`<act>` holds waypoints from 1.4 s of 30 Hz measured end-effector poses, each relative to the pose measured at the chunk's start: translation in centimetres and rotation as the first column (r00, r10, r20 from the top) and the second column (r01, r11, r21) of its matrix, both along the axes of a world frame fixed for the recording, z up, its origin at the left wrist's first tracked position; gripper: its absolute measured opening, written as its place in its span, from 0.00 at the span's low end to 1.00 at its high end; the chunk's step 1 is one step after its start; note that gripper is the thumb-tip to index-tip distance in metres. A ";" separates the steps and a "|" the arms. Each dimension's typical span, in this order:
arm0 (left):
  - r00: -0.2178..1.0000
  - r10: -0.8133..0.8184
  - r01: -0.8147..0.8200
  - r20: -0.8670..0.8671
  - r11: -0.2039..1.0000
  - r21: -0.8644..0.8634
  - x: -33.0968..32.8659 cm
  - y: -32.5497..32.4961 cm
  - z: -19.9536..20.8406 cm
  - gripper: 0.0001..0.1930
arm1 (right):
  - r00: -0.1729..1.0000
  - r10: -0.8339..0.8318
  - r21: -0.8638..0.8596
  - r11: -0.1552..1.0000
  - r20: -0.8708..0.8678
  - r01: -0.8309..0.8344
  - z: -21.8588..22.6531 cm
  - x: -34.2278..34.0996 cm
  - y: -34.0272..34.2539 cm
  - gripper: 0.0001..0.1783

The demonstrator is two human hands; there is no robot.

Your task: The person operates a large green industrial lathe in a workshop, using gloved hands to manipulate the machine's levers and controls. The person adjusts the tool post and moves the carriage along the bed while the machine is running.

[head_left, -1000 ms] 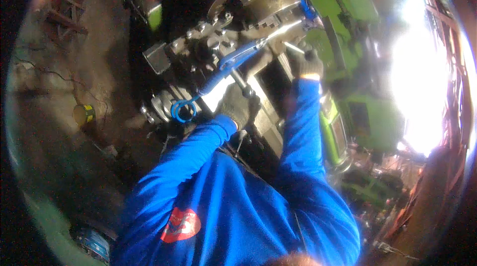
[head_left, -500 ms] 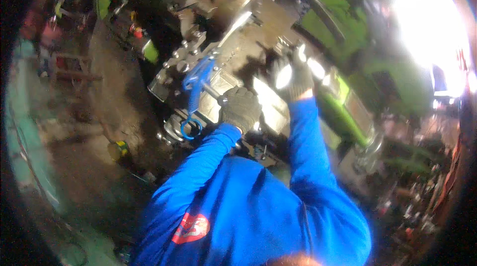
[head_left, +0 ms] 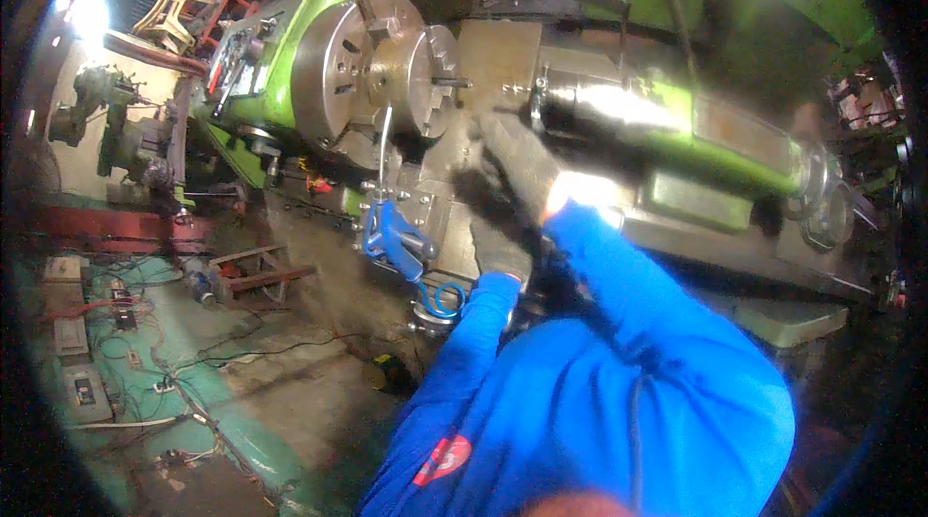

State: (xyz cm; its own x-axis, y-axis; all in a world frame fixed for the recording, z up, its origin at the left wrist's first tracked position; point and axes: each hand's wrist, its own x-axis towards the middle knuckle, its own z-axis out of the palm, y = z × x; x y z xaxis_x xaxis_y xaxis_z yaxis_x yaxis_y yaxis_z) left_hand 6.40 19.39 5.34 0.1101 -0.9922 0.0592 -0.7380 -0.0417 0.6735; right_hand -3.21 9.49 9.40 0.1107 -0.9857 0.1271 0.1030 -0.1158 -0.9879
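Note:
I stand at a green lathe (head_left: 280, 43) in blue sleeves and grey gloves. My left hand (head_left: 498, 248) is low at the carriage, just right of a blue air gun (head_left: 390, 230). The gun's thin metal nozzle (head_left: 385, 145) points up toward the steel chuck (head_left: 338, 72), and its coiled blue hose (head_left: 441, 301) hangs by my wrist. Whether the glove grips the gun's end is hidden. My right hand (head_left: 515, 164) is blurred, stretched over the carriage just right of the chuck jaws. Its fingers cannot be made out.
The tailstock (head_left: 677, 130) and lathe bed run off to the right. On the floor at left lie cables and power strips (head_left: 92, 391), red metal frames (head_left: 256, 271) and a small yellow object (head_left: 389, 369). Another machine (head_left: 106, 121) stands at the far left.
The view has swung right and down along the lathe, so the chuck now sits upper left. Both hands stay at the carriage; the air gun's nozzle now points upward.

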 end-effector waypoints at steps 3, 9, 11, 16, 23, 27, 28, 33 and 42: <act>0.811 -0.340 0.246 0.477 0.937 0.250 0.2 -1.1 0.3 0.18 | 0.908 -0.155 -0.218 0.973 -0.389 0.073 -3.3 -3.5 2.4 0.20; 0.813 -0.134 0.275 0.566 0.946 -0.171 0.9 2.0 -2.4 0.25 | 0.945 -0.199 0.657 0.753 0.258 -0.021 -5.3 -8.7 1.4 0.15; 0.802 -0.152 0.280 0.578 0.950 -0.138 0.9 1.8 -2.2 0.25 | 0.817 -0.289 0.585 0.808 0.498 -0.071 -10.3 -8.7 -0.1 0.12; 0.794 -0.221 0.239 0.566 0.970 0.044 0.2 -0.2 -2.3 0.24 | 0.718 -0.220 -0.190 0.974 -0.660 0.123 -22.3 -8.1 -7.1 0.16; 0.898 -0.149 0.127 0.414 0.989 0.082 -0.6 0.3 -0.8 0.14 | 0.509 0.230 0.203 0.973 -0.830 -0.109 -15.1 -5.7 -9.9 0.26; 0.835 -0.156 0.151 0.528 0.987 0.052 -0.9 -0.2 -1.3 0.11 | 0.634 0.254 0.342 0.939 -0.730 0.018 -17.5 -4.8 -11.3 0.26; 0.822 -0.177 0.182 0.542 0.982 0.044 -0.8 -0.4 -1.2 0.10 | 0.644 0.239 0.345 0.938 -0.726 0.041 -19.0 -4.7 -11.5 0.26; 0.770 -0.182 0.315 0.612 0.942 -0.116 -0.5 -0.5 -1.1 0.10 | 0.596 0.263 0.310 0.950 -0.758 -0.025 -19.1 -4.4 -10.6 0.24; 0.777 -0.202 0.163 0.597 0.979 0.119 -0.5 -0.6 -1.4 0.11 | 0.619 0.136 0.295 0.942 -0.773 0.161 -18.6 -2.8 -10.2 0.22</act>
State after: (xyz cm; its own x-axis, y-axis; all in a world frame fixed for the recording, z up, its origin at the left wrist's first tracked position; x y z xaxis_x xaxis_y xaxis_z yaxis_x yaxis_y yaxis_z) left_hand 5.89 18.76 3.97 -0.1120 -0.9937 -0.0058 -0.9898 0.1110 0.0893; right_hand -6.06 -0.69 -9.16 0.0075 -0.9524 -0.3047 -0.7139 0.2083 -0.6686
